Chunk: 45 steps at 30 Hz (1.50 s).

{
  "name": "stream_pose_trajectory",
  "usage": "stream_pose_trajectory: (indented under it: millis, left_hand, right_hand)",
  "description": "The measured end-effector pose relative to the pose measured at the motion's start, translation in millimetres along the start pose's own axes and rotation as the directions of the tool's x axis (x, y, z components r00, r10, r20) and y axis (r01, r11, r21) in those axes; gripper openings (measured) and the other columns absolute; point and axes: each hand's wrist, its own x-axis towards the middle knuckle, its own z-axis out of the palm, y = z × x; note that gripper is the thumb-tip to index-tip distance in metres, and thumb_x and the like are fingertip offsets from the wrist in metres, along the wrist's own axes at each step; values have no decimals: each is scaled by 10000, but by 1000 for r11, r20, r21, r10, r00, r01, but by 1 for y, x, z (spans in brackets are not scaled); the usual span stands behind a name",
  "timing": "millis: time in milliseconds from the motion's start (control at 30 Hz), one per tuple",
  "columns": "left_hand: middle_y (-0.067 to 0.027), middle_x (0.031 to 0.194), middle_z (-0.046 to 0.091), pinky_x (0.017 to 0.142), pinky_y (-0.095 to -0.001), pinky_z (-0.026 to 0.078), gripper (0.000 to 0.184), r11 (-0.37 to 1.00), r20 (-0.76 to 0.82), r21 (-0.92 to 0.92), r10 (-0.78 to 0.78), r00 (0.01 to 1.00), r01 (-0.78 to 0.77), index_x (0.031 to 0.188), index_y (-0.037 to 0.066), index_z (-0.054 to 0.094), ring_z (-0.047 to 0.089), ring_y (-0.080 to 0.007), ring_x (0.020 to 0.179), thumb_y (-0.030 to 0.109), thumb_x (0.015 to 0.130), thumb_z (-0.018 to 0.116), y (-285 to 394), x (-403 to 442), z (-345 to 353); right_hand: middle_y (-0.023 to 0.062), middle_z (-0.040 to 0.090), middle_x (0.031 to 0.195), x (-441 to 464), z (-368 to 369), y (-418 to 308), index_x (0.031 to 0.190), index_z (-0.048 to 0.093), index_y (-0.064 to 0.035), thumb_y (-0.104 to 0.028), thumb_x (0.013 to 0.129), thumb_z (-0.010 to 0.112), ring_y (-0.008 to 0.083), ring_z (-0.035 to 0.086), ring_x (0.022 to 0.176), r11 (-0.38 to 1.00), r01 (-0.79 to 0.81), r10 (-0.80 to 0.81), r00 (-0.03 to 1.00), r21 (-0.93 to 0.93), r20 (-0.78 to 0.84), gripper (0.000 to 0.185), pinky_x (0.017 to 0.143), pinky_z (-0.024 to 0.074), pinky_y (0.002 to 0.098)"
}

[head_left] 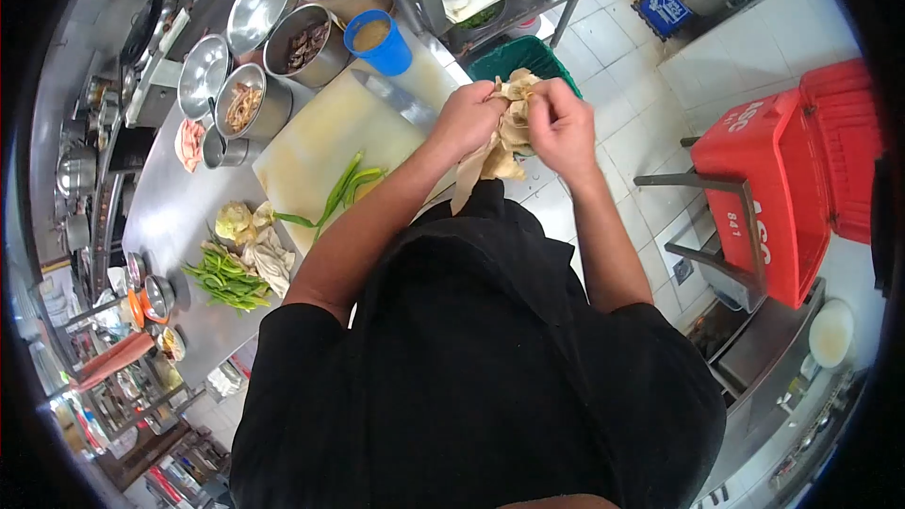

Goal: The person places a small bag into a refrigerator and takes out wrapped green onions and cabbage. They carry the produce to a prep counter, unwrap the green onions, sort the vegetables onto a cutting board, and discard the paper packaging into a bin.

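Both my hands grip a crumpled tan sheet (pixel 510 137), either paper or cloth; I cannot tell which. My left hand (pixel 473 115) is closed around its left side. On the other side, my right hand (pixel 564 127) pinches it with bent fingers. The sheet hangs down in front of my black apron, with a green bin (pixel 490 63) just beyond it. To the left lies a cutting board (pixel 311 146) with long green peppers (pixel 341 190) and a broad knife blade (pixel 401 102) on it, beside my left forearm.
Metal bowls and pots, one holding shredded food (pixel 245 104), stand behind the board with a blue cup (pixel 382 42). A pile of green chillies (pixel 226 278) and a crumpled cloth (pixel 269 259) lie at left. A red bin (pixel 754 184) stands at right.
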Motion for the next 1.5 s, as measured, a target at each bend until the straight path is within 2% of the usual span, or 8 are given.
stream_pose_trajectory:
  millis: [167, 300, 400, 567, 800, 967, 1300, 1500]
  left_hand:
    - [-42, 851, 663, 659, -278, 485, 192, 977, 81, -203, -49, 995, 65, 1015, -23, 669, 609, -111, 744, 107, 913, 571, -7, 8, 6]
    - [-96, 909, 685, 701, -316, 506, 242, 931, 173, -276, -196, 965, 239, 1008, -51, 660, 637, -164, 782, 127, 893, 544, -3, 9, 8]
    - [-117, 915, 686, 674, -315, 546, 238, 821, 137, -507, -223, 965, 261, 1044, -66, 641, 673, -191, 739, 84, 887, 543, -5, 15, 7]
    - [-135, 886, 678, 649, -340, 550, 212, 812, 11, -557, -205, 979, 176, 987, -62, 636, 668, -212, 717, 66, 853, 534, -4, 28, -9]
    - [-155, 901, 648, 646, -396, 527, 210, 800, -42, -548, -319, 947, 246, 954, -56, 633, 651, -244, 746, 94, 830, 555, -47, 76, -11]
    - [-134, 918, 659, 658, -404, 536, 233, 778, -63, -599, -284, 957, 191, 1015, -16, 624, 663, -240, 769, 142, 853, 572, -38, 100, 8]
    - [-129, 1037, 679, 792, -359, 524, 607, 991, -16, 83, -106, 994, 107, 1264, -41, 580, 656, -234, 917, 422, 879, 655, -49, 139, 42]
    - [-118, 1264, 585, 819, -340, 530, 695, 856, 292, -496, 5, 956, 147, 1473, 22, 352, 610, -193, 1052, 193, 890, 690, -6, 80, 76]
  right_hand:
    - [104, 576, 684, -5, -3, 29, 872, 585, -53, -99, 790, 703, 260, 618, 608, 976, 54, -45, 998, -209, 47, 151, 559, 492, 359]
    - [24, 529, 637, -9, -5, 88, 860, 598, -47, -46, 840, 686, 100, 484, 541, 976, 36, -71, 985, -217, -155, 90, 533, 446, 249]
    - [-41, 484, 623, -6, -20, 100, 848, 594, -46, -6, 869, 639, 34, 433, 562, 941, -339, 332, 917, 8, -222, 64, 533, 413, 225]
    - [-105, 451, 643, -22, -47, 101, 852, 615, -70, 11, 889, 609, -7, 343, 561, 874, -360, 277, 921, 328, 273, 89, 491, 251, 196]
    - [-65, 538, 663, -47, -125, 179, 980, 653, -39, -56, 911, 612, 12, 396, 528, 797, -544, 603, 746, 263, -282, 82, 462, 289, 201]
    - [-43, 490, 635, -67, -126, 180, 949, 619, -49, -114, 943, 575, 33, 380, 453, 605, -615, 773, 606, 506, -188, 79, 395, 269, 205]
    - [-22, 493, 632, -42, -87, 154, 953, 595, -41, -92, 933, 558, 33, 341, 437, 440, -547, 764, 645, 712, 23, 66, 378, 227, 205]
    - [-56, 457, 613, -20, -53, 132, 960, 619, -63, -82, 945, 542, 20, 305, 450, 410, -625, 617, 726, 664, 303, 81, 399, 186, 199]
